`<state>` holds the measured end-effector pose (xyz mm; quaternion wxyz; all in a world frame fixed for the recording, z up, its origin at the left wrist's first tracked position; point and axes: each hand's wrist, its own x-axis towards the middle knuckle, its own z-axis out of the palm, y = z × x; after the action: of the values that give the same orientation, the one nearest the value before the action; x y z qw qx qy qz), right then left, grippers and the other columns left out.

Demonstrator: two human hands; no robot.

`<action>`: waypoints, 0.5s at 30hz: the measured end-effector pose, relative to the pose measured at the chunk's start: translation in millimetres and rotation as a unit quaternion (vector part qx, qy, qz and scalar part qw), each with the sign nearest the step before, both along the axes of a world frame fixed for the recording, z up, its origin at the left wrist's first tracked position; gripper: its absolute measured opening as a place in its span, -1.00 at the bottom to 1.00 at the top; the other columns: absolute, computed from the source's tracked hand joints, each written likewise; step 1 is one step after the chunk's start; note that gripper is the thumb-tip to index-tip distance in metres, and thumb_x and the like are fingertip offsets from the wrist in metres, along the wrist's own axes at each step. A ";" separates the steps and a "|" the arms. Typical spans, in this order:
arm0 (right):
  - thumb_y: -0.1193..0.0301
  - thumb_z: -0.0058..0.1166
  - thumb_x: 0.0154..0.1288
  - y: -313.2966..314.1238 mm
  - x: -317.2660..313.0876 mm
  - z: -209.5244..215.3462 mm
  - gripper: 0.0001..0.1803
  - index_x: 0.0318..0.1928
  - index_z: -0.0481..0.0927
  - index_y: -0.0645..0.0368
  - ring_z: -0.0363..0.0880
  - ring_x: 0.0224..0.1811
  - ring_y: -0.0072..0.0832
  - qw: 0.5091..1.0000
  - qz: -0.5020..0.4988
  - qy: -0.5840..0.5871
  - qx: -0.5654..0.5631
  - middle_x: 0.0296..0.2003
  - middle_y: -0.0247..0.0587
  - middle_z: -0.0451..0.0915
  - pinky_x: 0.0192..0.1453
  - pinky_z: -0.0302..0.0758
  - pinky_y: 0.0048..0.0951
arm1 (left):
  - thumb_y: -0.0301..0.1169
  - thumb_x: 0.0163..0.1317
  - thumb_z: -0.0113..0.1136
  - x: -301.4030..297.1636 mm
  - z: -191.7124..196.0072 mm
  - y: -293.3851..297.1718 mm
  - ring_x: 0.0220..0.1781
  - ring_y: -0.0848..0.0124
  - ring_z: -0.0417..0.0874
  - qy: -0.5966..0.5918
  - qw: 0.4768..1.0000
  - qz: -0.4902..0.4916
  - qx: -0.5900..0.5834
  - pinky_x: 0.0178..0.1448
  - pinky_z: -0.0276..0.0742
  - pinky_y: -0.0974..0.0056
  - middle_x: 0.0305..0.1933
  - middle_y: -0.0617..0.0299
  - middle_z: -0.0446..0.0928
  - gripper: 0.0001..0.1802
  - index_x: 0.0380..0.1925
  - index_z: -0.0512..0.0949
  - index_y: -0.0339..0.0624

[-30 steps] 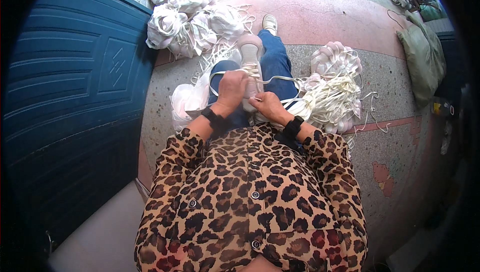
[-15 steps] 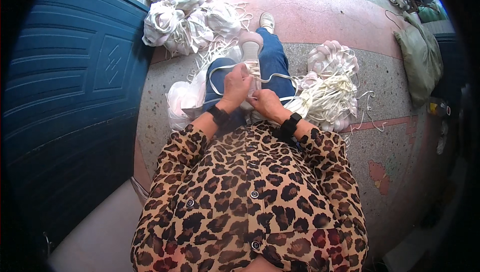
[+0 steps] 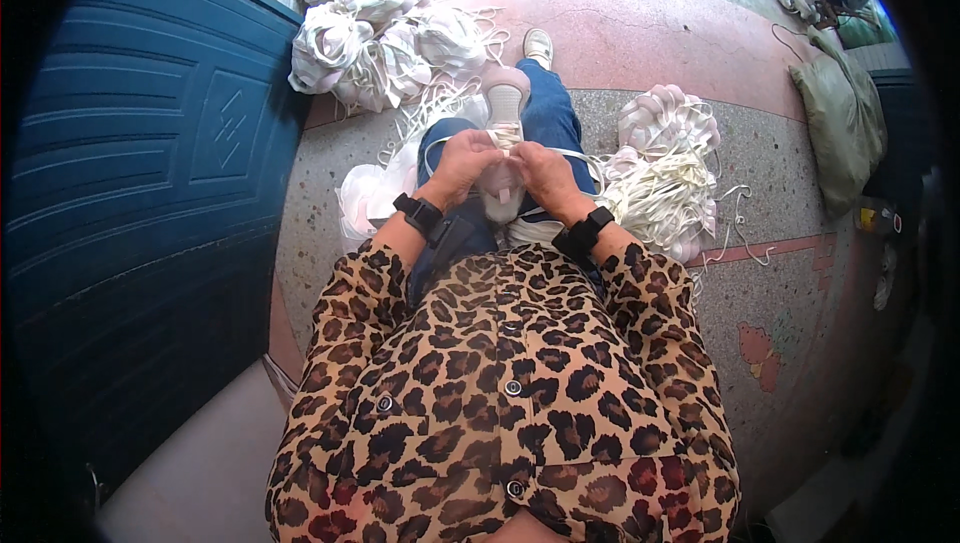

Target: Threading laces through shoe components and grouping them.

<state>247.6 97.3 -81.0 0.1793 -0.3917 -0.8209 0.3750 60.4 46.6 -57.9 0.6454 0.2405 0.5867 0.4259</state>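
We see the left hand (image 3: 462,165) and the right hand (image 3: 545,173) close together over the lap, both pinching a thin white cord (image 3: 505,139) that lies across the pale shoe (image 3: 503,133) on the crossed leg, fingers curled shut on it just above the shoe's middle. To the right of that shoe lies a heap of white cords and pale pieces (image 3: 668,178) on the speckled floor (image 3: 770,323), another heap of white bundles (image 3: 385,28) sits beyond the shoe to its left, and a blue panelled door (image 3: 140,173) stands further left.
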 end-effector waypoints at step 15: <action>0.19 -0.08 0.62 18.1 34.1 138.8 -0.73 -0.21 0.43 0.08 0.10 -0.70 -0.75 0.779 0.091 0.201 -0.587 -0.65 -0.57 0.23 -0.64 0.06 -0.67 | -0.13 0.31 0.23 23.9 41.9 -9.8 -0.19 -0.08 0.70 0.479 0.815 -0.275 0.173 -0.16 0.59 -0.08 -0.28 -0.06 0.68 -0.70 -0.11 0.61 -0.05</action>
<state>281.7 115.4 57.8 0.0411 -0.2602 -0.4191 0.8689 84.2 36.7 -16.0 0.3207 0.6732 0.6478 0.1559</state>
